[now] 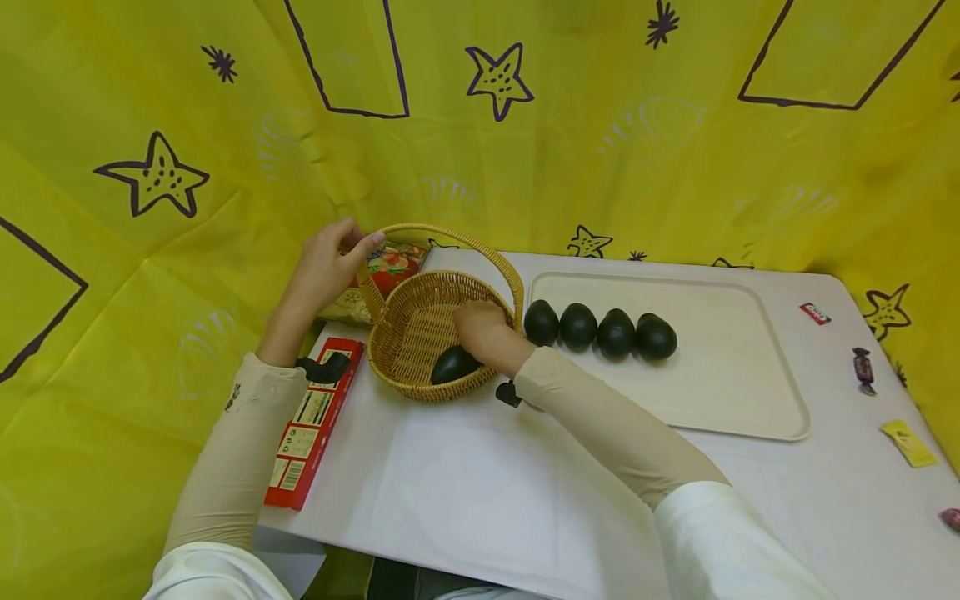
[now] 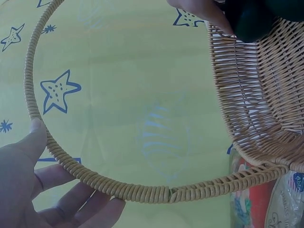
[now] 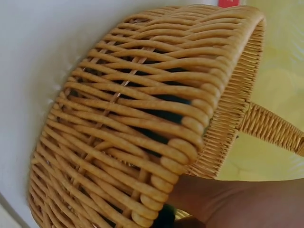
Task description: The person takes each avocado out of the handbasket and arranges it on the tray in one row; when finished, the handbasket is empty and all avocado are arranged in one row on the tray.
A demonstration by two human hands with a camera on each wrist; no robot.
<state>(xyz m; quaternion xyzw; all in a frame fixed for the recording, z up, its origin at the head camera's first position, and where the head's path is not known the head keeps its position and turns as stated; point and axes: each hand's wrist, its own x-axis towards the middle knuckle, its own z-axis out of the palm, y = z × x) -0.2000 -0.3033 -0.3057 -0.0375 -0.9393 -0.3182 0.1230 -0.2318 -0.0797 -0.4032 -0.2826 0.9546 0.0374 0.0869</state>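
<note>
A woven wicker basket (image 1: pixel 420 287) with a tall hoop handle (image 1: pixel 480 245) stands on the table. My left hand (image 1: pixel 326 262) grips the handle's left side; the left wrist view shows its thumb and curled fingers (image 2: pixel 71 202) about the wicker. Reaching over the right rim, my right hand (image 1: pixel 487 333) is down inside the basket. A dark green avocado (image 1: pixel 453 365) lies at the basket's near side. Against the right hand in the left wrist view is a dark avocado (image 2: pixel 247 21), apparently in its grasp; most of those fingers are hidden.
Several avocados (image 1: pixel 617 333) stand in a row on a cream tray (image 1: pixel 735 367), right of the basket. Left lie a red box (image 1: pixel 318 425) and a red-and-gold packet (image 1: pixel 393 265). Small wrapped sweets (image 1: pixel 862 371) line the table's right side. A yellow curtain (image 1: pixel 570 167) hangs behind.
</note>
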